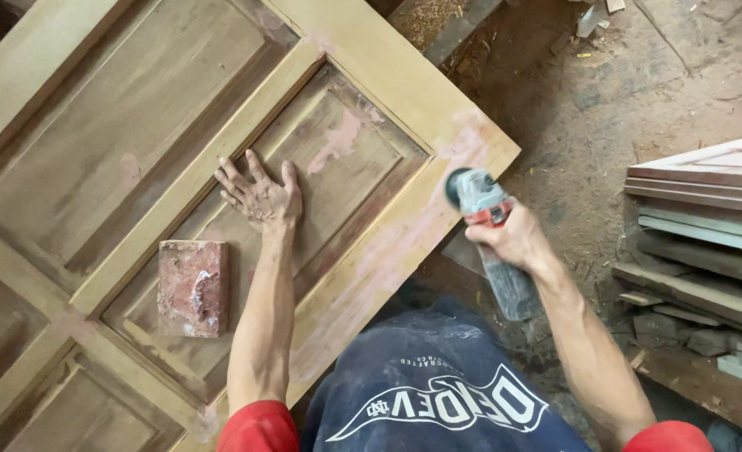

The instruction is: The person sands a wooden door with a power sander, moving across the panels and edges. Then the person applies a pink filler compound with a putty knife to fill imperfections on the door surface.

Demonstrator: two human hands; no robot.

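A panelled wooden door lies flat in front of me, with pink filler smears on its panels and edge. My left hand rests flat, fingers spread, on a recessed panel. My right hand grips a grey and red angle grinder. The grinder's head sits just off the door's right edge, beside the pink-smeared rail. A reddish block, smeared with white and pink, sits on the same panel, near my left forearm.
Stacked wooden planks and boards lie to the right. The dirt floor is littered with sawdust and scraps. My dark apron fills the bottom middle.
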